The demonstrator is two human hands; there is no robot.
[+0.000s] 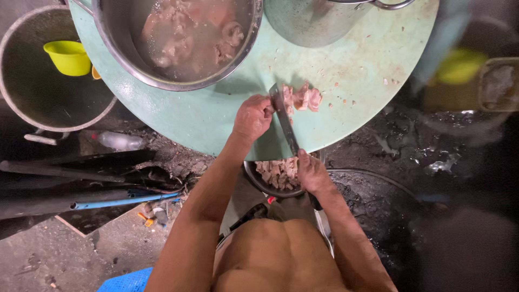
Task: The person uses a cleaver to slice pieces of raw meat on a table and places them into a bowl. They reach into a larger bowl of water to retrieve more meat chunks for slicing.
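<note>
Obs.: person stands at a round pale-green counter (357,65), seen from above. Landmark for all positions: the knife (285,120), a long dark blade lying diagonally across the counter's near edge

Right hand (312,173): at the knife's lower end, grip closed around the handle; the handle itself is mostly hidden under the palm

Left hand (252,116): just left of the knife's upper end, fingers curled down and touching the meat pieces (300,98), which sit right of the blade tip on the counter. Cannot tell whether the fingers pinch a piece or merely press it

Small bowl of cut meat (277,174): below the knife, under the counter's edge, just left of the right hand

Large steel basin (178,40) with pale meat in cloudy liquid: above and left of the knife. Second steel pot (313,21): above the knife. Yellow cup (67,57) inside a grey tub (38,92): far left of the knife

Judgement on technique: cutting goes best with the left fingertips tucked back from the edge, the meat pinned flat, the blade brought straight down. Wet surface, so slipping is the likely risk
</note>
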